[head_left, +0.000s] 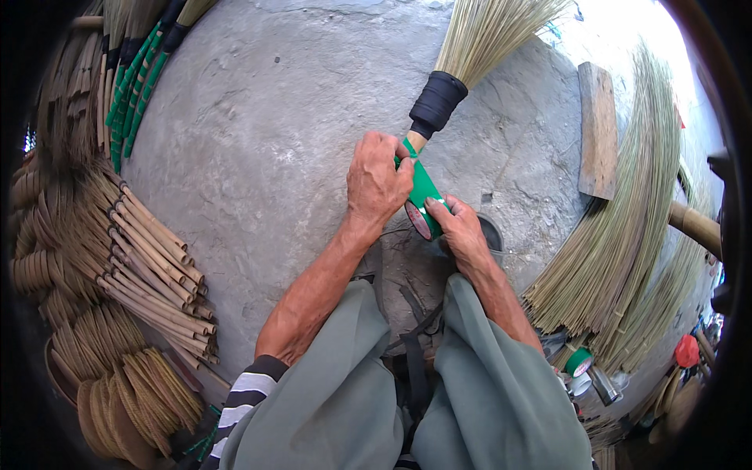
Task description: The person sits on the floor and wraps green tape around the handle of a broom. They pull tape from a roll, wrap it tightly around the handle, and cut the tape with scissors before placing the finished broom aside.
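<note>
A broom with pale straw bristles (489, 43) points away from me, its neck bound in a black wrap (439, 102). Just below that wrap, my left hand (381, 174) is closed round the bamboo handle, where green tape begins. My right hand (460, 227) grips a roll of green tape (421, 221), thumb on top. A wide strip of green tape (424, 185) runs between the roll and the handle at my left fingers. The lower part of the handle is hidden behind the roll and my hands.
Bundled bamboo handles (157, 274) and coiled cords (141, 399) lie at left, with green-striped brooms (141, 94) above them. On the right are a wooden plank (597, 129), a heap of straw (619, 258) and another green tape roll (579, 361). A dark round container (491, 233) sits behind my right hand.
</note>
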### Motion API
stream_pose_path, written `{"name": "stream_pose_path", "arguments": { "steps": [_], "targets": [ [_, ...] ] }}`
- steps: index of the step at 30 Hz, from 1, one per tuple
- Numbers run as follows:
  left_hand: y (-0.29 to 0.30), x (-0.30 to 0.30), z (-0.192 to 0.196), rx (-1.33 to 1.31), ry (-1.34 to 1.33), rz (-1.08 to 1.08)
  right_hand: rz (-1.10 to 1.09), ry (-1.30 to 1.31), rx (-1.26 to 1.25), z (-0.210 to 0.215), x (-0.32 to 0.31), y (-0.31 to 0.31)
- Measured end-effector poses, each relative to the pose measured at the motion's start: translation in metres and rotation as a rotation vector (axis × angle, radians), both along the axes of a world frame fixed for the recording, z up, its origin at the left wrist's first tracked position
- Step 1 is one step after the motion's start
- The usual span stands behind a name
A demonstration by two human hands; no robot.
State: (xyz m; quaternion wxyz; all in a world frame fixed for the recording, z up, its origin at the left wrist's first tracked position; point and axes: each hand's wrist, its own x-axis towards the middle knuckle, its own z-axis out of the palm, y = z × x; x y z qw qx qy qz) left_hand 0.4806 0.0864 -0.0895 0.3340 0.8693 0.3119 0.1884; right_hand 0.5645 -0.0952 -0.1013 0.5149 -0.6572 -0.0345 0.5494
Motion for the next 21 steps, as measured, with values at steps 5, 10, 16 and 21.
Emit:
{"name": "stream_pose_path", "arguments": {
  "steps": [5, 10, 16, 21],
  "targets": [
    [-0.005, 0.003, -0.010, -0.024, -0.133, -0.007, -0.036, 0.020, 0.015, -0.005, -0.001, 0.003],
    [-0.020, 0.002, -0.020, -0.214, -0.120, 0.138, 0.048, -0.039, -0.056, -0.008, 0.001, 0.000],
    [-0.018, 0.002, -0.027, -0.307, -0.068, 0.179, 0.037, -0.073, -0.062, -0.007, 0.000, 0.001],
    [-0.011, 0.003, -0.028, -0.418, -0.005, 0.191, 0.025, -0.060, -0.049, -0.003, -0.001, 0.002]
  ]
}}
